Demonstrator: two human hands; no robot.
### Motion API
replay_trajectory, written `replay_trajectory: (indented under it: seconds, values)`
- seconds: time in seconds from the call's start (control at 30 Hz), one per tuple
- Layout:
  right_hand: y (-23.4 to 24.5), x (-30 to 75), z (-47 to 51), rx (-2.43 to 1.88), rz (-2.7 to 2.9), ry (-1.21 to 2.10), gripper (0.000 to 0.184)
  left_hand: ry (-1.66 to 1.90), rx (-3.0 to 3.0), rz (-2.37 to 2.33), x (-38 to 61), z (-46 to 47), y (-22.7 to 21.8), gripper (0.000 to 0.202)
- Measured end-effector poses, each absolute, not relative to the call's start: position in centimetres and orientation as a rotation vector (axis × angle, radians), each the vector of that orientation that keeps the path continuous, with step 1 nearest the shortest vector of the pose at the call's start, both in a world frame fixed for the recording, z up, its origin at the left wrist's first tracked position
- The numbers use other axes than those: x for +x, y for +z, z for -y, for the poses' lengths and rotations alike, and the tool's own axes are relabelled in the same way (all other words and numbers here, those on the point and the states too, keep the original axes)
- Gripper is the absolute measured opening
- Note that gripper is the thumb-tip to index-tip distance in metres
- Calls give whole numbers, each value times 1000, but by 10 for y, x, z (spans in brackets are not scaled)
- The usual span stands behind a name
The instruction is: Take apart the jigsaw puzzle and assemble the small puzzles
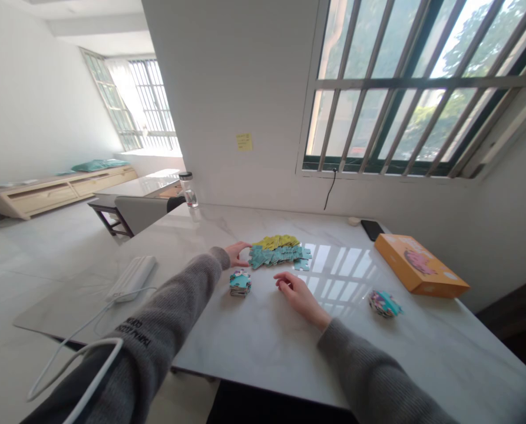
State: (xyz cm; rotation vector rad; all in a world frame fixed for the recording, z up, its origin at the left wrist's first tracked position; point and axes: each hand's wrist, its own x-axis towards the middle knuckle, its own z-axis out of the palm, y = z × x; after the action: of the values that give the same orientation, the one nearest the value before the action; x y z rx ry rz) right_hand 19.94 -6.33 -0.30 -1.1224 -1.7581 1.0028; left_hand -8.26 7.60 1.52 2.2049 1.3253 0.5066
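Okay, left hand open, fingers spread just beside teal cardboard jigsaw pieces; right hand loosely curled, empty, above white marble table.

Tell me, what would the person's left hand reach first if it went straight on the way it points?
Most likely the teal jigsaw pieces just beyond the fingertips of the left hand; depth is hard to judge from this view.
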Motion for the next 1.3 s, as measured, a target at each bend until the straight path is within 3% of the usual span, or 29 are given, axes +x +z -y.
replay_trajectory:
  seconds: [0.17, 0.43, 0.57, 0.93, 1.3]
  values:
    - [-4, 201, 64, -1086, 1737, 1019, 27, 190, 2422, -1283, -59, -103, 17, 90]
    - [0, 202, 68, -1089, 1720, 1019, 26, 194, 2299, -1359, -50, -111, 13, 86]
    - [-1, 200, 62, -1099, 1740, 987, 26, 227, 2238, -1395, -51, -102, 13, 72]
    - [5, 168, 32, -1286, 2159, 10, 41, 523, 2116, -1458, -65, -80, 13, 63]
    - [-9, 147, 26, -1343, 2264, 17, 42, 489, 1982, -1520, -57, -81, 3, 62]
